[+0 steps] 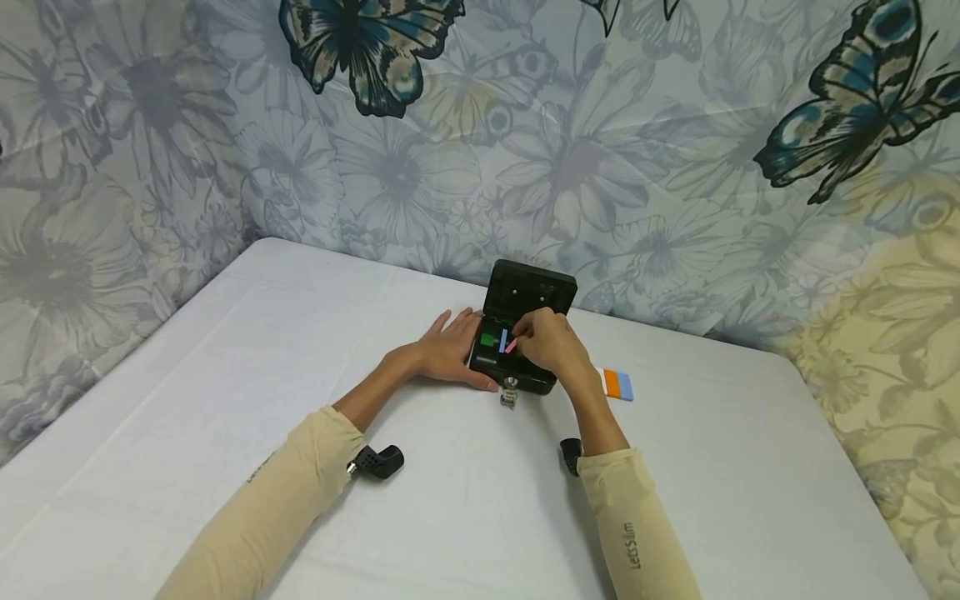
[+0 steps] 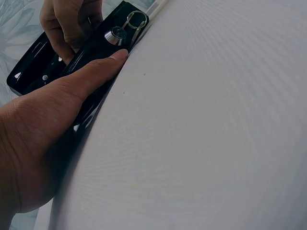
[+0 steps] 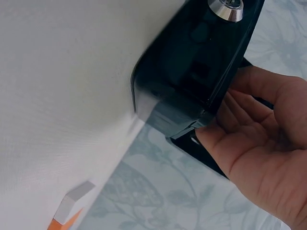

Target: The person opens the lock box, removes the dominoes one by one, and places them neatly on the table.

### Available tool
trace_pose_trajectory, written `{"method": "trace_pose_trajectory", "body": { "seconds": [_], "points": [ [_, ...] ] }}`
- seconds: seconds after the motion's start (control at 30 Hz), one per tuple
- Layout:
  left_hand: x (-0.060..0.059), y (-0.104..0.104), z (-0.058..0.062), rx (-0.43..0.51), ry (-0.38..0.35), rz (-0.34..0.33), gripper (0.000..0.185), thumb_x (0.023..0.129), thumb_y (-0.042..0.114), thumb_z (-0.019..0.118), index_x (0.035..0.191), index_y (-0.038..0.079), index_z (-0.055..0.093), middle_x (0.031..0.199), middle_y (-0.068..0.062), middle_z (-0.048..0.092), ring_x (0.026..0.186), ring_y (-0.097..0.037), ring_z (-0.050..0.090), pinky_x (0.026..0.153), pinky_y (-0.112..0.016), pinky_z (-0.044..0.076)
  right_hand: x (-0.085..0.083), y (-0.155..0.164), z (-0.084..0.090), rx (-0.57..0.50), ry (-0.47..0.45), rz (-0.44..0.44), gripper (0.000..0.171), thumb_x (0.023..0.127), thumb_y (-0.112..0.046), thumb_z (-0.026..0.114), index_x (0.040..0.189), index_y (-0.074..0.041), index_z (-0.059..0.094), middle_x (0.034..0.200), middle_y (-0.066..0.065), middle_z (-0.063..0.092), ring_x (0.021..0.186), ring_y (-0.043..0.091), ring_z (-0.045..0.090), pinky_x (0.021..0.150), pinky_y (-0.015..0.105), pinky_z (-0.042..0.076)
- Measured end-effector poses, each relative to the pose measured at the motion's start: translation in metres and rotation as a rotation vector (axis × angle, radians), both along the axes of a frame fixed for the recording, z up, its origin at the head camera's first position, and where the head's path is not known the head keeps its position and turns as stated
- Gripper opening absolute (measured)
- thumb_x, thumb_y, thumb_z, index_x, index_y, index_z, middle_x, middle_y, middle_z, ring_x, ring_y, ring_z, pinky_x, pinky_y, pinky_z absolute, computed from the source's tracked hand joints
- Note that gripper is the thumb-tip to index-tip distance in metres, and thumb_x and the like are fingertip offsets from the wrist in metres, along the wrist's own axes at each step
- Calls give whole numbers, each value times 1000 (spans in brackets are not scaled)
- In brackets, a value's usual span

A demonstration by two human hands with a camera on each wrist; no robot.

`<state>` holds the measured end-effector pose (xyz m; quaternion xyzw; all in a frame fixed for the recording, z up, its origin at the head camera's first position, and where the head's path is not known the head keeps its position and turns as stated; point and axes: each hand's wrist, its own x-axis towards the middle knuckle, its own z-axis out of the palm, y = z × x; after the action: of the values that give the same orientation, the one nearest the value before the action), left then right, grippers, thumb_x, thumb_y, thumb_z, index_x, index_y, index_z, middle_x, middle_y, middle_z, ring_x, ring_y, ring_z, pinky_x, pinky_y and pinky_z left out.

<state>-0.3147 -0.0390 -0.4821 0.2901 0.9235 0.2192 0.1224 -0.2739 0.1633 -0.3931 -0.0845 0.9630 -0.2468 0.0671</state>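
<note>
Two hands at black box [image 1: 525, 333]: left hand [image 1: 450, 350] flat vs its side, right hand [image 1: 551, 342] grip pinches pink strip [image 1: 511, 345] inside.

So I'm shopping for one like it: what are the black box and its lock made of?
The black box looks like glossy painted metal, possibly plastic: its smooth walls show sheen. The lock looks like polished metal, silvery and reflective.

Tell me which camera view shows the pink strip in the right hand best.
The head view. There the pink strip is pinched by the right hand above the open black box, beside green and blue pieces. Neither wrist view shows the strip: the left shows only the box's outside and lock, the right its outer wall and the palm.
</note>
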Motion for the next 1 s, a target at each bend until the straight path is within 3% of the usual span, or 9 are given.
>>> {"method": "trace_pose_trajectory", "body": {
  "seconds": [0.17, 0.47, 0.7, 0.83, 1.0],
  "points": [
    [-1, 1, -1, -16, -2, -1, 129, 79, 75, 73, 169, 16, 3, 178, -7, 6, 167, -25, -5, 134, -53, -7, 1, 2, 4, -39, 21, -24, 26, 98, -1, 58, 118, 5, 73, 106, 21, 79, 90, 27, 78, 86, 41, 61],
    [1, 0, 1, 23, -1, -6, 128, 79, 73, 73, 169, 12, 5, 178, -10, 8, 167, -28, -2, 134, -54, -7, 1, 19, 17, -107, 38, 8, 31, 102, -4, 52, 122, 9, 71, 104, 23, 79, 90, 33, 80, 78, 37, 59],
    [3, 0, 3, 18, 6, -3, 128, 80, 71, 74, 169, 10, 4, 178, -12, 8, 167, -28, -2, 134, -54, -6, 3, 29, 25, -101, 76, 52, 27, 103, -12, 60, 115, 7, 75, 94, 19, 81, 86, 34, 80, 86, 48, 61],
    [4, -1, 4, 19, -5, -5, 128, 80, 71, 73, 169, 10, 4, 178, -12, 8, 167, -28, -2, 134, -54, -6, 4, 30, 27, -110, 102, 60, 21, 99, -16, 70, 106, 3, 77, 87, 15, 81, 81, 33, 79, 78, 41, 60],
    [3, -1, 4, 29, -1, -8, 127, 80, 71, 73, 169, 11, 5, 178, -11, 9, 167, -29, -1, 134, -55, -6, 5, 31, 29, -138, 104, 65, 10, 92, -5, 73, 99, 2, 76, 85, 14, 81, 77, 25, 78, 73, 31, 54]
  ]
}}
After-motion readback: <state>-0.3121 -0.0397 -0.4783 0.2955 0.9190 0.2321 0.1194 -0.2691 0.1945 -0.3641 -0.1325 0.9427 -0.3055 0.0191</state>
